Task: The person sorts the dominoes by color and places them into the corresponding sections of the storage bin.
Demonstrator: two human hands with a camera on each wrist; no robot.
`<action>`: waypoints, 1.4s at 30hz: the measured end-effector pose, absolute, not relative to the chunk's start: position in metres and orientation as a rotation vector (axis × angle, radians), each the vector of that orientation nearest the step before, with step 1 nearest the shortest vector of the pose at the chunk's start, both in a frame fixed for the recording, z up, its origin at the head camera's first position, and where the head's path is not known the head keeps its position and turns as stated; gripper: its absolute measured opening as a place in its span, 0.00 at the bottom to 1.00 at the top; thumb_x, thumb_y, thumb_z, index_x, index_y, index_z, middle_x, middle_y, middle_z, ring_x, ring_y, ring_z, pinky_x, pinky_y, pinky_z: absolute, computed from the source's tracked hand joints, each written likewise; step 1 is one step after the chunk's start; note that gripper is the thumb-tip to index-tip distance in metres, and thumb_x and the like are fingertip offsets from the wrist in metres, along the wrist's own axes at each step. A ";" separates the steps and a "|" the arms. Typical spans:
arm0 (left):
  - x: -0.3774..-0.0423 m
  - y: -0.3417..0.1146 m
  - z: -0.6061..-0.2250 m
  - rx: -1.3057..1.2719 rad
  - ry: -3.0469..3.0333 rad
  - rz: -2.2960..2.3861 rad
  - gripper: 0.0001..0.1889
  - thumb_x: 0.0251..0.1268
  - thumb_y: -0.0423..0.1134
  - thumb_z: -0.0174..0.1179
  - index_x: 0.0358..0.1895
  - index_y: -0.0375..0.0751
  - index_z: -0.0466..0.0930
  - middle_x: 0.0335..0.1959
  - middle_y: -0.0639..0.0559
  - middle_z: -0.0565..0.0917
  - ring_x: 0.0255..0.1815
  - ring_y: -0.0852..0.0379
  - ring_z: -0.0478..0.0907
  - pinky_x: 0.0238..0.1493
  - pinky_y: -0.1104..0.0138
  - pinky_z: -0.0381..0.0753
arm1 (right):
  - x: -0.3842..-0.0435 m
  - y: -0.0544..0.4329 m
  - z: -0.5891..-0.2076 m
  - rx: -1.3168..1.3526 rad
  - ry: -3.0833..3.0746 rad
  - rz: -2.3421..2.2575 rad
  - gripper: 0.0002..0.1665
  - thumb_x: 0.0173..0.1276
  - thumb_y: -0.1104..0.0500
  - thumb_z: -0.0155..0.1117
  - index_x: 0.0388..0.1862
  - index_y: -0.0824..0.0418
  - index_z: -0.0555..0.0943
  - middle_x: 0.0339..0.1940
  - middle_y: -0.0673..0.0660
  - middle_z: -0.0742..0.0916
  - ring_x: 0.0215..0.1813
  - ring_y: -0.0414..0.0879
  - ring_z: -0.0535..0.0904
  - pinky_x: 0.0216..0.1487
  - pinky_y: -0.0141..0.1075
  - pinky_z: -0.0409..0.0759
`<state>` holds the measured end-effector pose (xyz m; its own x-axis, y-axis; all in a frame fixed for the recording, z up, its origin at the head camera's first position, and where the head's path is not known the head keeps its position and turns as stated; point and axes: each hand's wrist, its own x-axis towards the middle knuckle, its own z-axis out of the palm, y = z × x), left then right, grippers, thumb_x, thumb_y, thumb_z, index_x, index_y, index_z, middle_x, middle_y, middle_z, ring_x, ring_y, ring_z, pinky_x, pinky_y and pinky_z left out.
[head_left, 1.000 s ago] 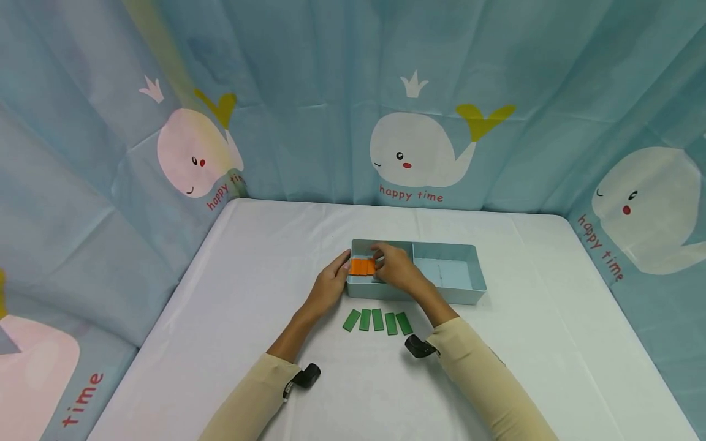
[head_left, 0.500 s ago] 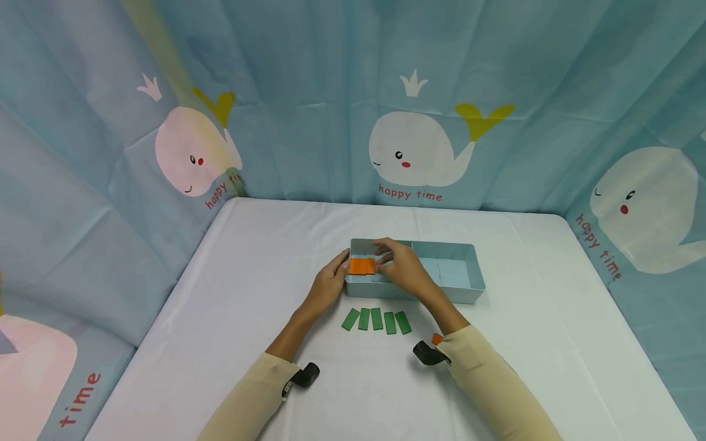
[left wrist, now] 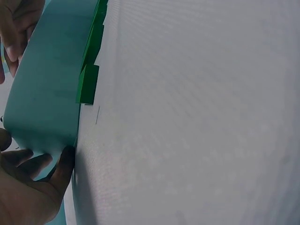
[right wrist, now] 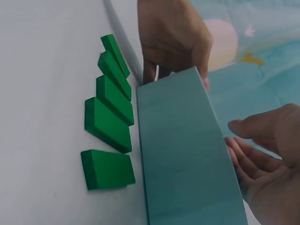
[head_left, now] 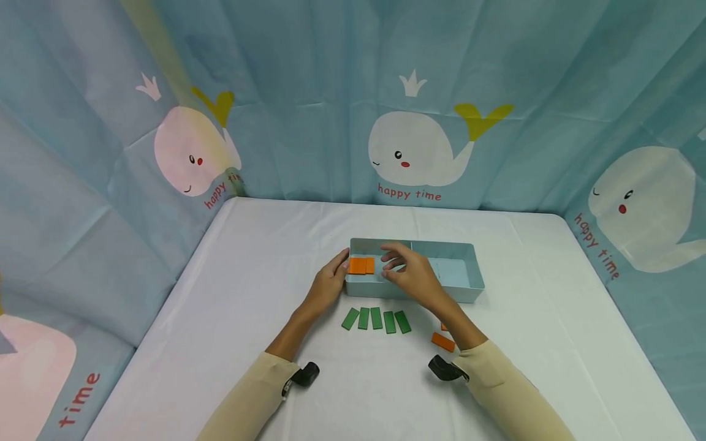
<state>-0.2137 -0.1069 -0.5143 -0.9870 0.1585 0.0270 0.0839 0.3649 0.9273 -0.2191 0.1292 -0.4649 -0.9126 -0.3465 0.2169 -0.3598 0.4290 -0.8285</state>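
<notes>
A light-blue box (head_left: 405,291) with a divider stands mid-table. Orange blocks (head_left: 361,266) lie side by side in its left compartment. My left hand (head_left: 327,285) holds the box's left end, its fingers on the outer wall and its thumb at the rim. In the left wrist view, the fingertips of this left hand (left wrist: 35,187) touch the end wall. My right hand (head_left: 413,275) hovers over the box near the divider, fingers loosely bent and apart from the orange blocks. Nothing shows between the thumb and fingers of that right hand (right wrist: 276,159) in the right wrist view.
Several green blocks (head_left: 376,318) lie in a row on the white table (head_left: 364,380), close to the box's front wall. An orange block (head_left: 443,342) and part of another lie beside my right forearm. A whale-print curtain (head_left: 309,135) surrounds the table.
My right hand has let go at the orange blocks and drawn off to the right. Its forearm has uncovered orange blocks on the table. The left hand stays at the box end.
</notes>
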 end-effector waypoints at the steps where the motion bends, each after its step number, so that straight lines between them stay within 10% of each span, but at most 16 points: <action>1: -0.214 -0.107 -0.514 0.225 2.540 1.718 0.29 0.90 0.46 0.43 0.85 0.40 0.57 0.85 0.49 0.62 0.86 0.47 0.56 0.86 0.47 0.55 | -0.218 0.131 -0.465 0.654 -2.640 1.537 0.31 0.71 0.69 0.72 0.72 0.60 0.78 0.56 0.65 0.88 0.52 0.51 0.88 0.54 0.47 0.89; 42: -0.213 -0.107 -0.512 0.236 2.520 1.735 0.29 0.90 0.46 0.43 0.85 0.40 0.57 0.85 0.48 0.62 0.86 0.47 0.56 0.86 0.48 0.56 | -0.156 0.208 -0.481 0.578 -2.652 1.533 0.24 0.69 0.66 0.75 0.64 0.60 0.84 0.54 0.60 0.90 0.50 0.46 0.86 0.47 0.33 0.87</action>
